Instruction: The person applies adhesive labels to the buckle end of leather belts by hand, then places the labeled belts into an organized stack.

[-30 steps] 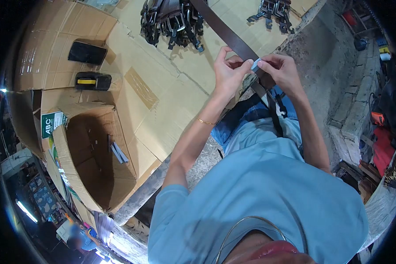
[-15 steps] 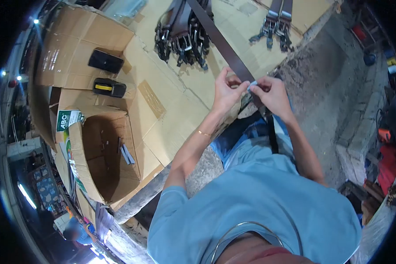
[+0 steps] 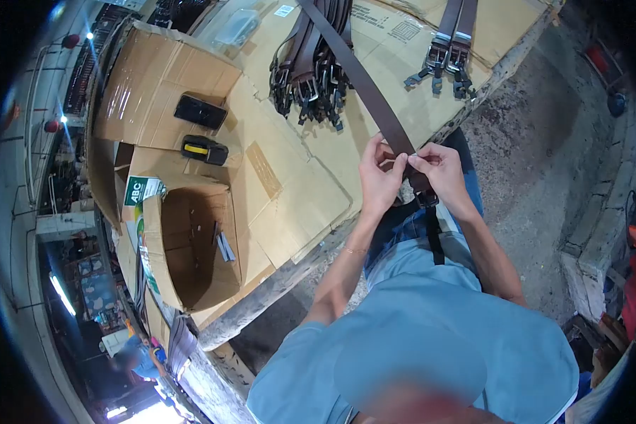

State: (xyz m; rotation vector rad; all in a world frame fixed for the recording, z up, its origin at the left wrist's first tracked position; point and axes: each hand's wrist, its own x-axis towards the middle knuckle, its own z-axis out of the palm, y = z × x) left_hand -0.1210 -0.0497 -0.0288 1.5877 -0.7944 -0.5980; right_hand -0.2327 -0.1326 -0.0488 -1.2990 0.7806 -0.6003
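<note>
A dark brown belt [image 3: 374,97] runs from the top of the view down to my waist, with its metal buckle [image 3: 426,198] just below my hands. Fingers of my left hand [image 3: 381,175] pinch the belt's left edge. On the other edge, my right hand [image 3: 442,173] pinches the belt close to the buckle. Whatever small thing may lie between the fingertips is too small to tell. A pile of buckled belts [image 3: 307,81] lies on the cardboard-covered table [image 3: 311,191], left of the held belt.
More belts [image 3: 446,51] lie at the upper right. Left are a black phone [image 3: 201,111], a black and yellow tool [image 3: 204,150] and an open cardboard box [image 3: 198,247] holding pale strips. A clear plastic container [image 3: 239,27] stands at the top. A person [image 3: 138,359] is at the lower left.
The pale blue piece seen between my fingertips before no longer shows. Both hands still hold the belt, now slightly lower in view. The camera view has shifted, and the table appears further right.
</note>
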